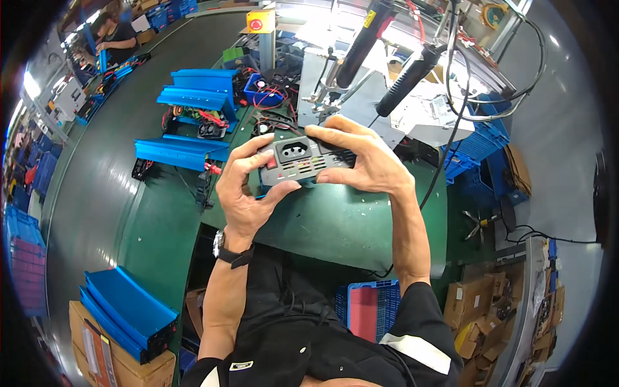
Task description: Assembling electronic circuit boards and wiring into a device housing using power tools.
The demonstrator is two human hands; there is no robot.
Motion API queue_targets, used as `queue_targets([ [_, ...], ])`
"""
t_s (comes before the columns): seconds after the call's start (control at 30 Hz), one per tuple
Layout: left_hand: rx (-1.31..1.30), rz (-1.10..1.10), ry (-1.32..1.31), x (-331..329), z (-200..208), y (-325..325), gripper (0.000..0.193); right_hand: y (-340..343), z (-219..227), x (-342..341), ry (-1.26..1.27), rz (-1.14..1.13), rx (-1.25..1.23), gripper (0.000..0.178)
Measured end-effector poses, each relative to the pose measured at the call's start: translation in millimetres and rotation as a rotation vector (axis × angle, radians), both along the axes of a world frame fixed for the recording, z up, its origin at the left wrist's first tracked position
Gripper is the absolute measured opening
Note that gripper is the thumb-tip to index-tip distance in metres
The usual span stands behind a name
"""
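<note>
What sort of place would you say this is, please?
Probably an electronics assembly workshop: blue metal casings lie on a green bench, black tools hang above it, and a grey socket panel is in hand.

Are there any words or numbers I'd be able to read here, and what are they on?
None is clear enough to quote.
Grey socket panel in the hands: tiny marks, too small.
Yellow sticker on the black tool: too small.
White label: too blurred.
</note>
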State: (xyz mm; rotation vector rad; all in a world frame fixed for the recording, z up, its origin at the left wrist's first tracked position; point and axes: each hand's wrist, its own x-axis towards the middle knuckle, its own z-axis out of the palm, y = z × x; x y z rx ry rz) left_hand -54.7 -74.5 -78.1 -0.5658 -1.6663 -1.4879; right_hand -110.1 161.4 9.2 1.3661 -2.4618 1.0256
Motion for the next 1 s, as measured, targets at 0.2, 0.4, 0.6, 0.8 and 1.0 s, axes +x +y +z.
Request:
queue_targets([
  [0.2, -0.121, 0.001, 0.028, -0.6, 6.5, -11.6, 0.053, -1.6, -15.6, 8.4, -0.038, -0.024, -0.097, 0.076],
  [0.4, -0.302, 0.056, 0.098, -4.0, 14.7, -21.0, 0.057, -3.2, -11.3, 1.5, -0.064, 0.056, -0.131, 0.072],
  [0.6, -0.524, 0.132, 0.087, 6.6, 63.1, -7.3, 0.046, -9.4, -10.5, 4.3, -0.066, 0.004, -0.13, 0.069],
  [0.8, -0.752, 0.033, 0.113, -20.8, 66.8, -18.8, 0.042, -22.5, -8.2, -2.6, -0.028, -0.013, -0.099, 0.07],
  [1.0, -0.701, 0.029, 0.086, -18.5, 63.1, -22.3, 0.043, -12.9, 25.0, -30.3, -0.263, -0.336, -0.548, 0.058],
])
